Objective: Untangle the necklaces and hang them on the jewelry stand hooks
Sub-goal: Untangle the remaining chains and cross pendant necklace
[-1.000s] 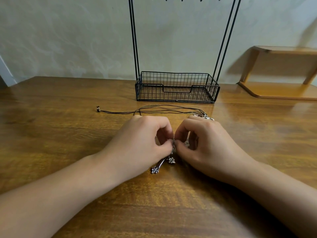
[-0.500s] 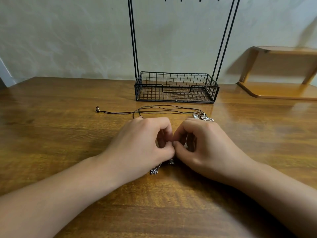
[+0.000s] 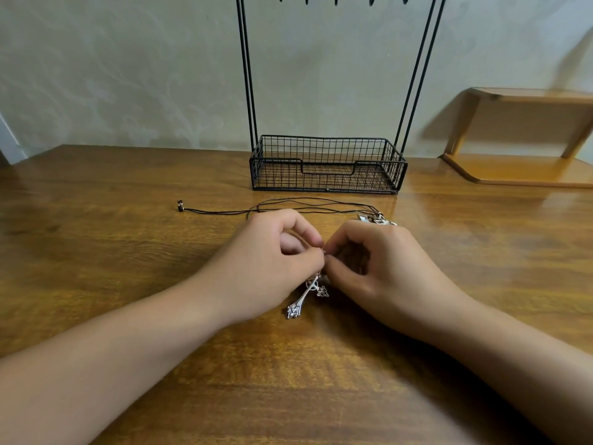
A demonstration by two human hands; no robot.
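Black necklace cords (image 3: 308, 205) lie tangled on the wooden table, ending in a small bead (image 3: 180, 205) at the left. My left hand (image 3: 272, 264) and my right hand (image 3: 378, 268) meet fingertip to fingertip, both pinching the cords just above a silver key pendant (image 3: 305, 297) that rests on the table between them. More silver pendants (image 3: 377, 219) peek out behind my right hand. The black wire jewelry stand (image 3: 327, 165) is behind them, its hooks (image 3: 337, 0) at the top edge of the view.
The stand's base is a wire basket (image 3: 256, 170) with thin uprights rising from both ends. A low wooden shelf (image 3: 526, 168) sits at the back right against the wall. The table's back left corner lies near the wall.
My fingertips have shifted slightly on the cords, and the key pendant now shows more fully below my hands. The cords behind have barely moved.
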